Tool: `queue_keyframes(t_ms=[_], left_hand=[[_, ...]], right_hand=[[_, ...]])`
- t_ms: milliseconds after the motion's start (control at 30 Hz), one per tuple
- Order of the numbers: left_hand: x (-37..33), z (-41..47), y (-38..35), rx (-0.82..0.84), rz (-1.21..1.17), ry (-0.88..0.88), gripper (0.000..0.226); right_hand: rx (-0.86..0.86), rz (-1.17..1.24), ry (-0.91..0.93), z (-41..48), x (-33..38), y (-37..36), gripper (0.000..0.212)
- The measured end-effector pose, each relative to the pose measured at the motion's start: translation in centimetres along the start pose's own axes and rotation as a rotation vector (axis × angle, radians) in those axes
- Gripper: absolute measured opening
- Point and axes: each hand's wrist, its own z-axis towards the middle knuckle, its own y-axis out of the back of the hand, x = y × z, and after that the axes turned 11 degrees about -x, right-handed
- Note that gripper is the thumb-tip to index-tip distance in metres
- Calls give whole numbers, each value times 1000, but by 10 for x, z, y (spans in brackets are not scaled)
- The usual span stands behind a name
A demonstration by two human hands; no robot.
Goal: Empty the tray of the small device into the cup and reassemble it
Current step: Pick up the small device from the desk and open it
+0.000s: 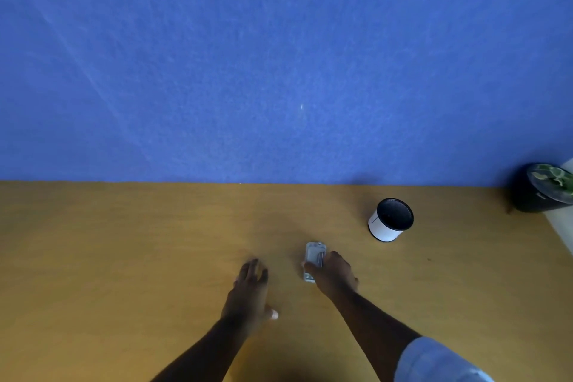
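Note:
A small grey-white device (314, 253) lies flat on the wooden table (155, 242), near the middle. My right hand (333, 274) rests on its near half, fingers curled over it. My left hand (251, 287) lies palm down on the table to the left of the device, fingers spread, holding nothing. A white cup with a black inside (391, 220) stands upright further back and to the right, apart from both hands. The device's near end is hidden under my right hand.
A blue wall (279, 56) rises along the table's far edge. A dark round pot with green contents (544, 187) stands at the far right corner, beside a pale edge (564, 226).

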Motion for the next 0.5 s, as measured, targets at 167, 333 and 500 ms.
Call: queue_keyframes(t_ms=[167, 333, 500], left_hand=[[-1, 2, 0, 7, 10, 0, 108], [-2, 2, 2, 0, 32, -2, 109], [1, 3, 4, 19, 33, -21, 108]], right_hand=[[49, 38, -57, 2, 3, 4, 58], [72, 59, -80, -1, 5, 11, 57], [91, 116, -61, -6, -3, 15, 62]])
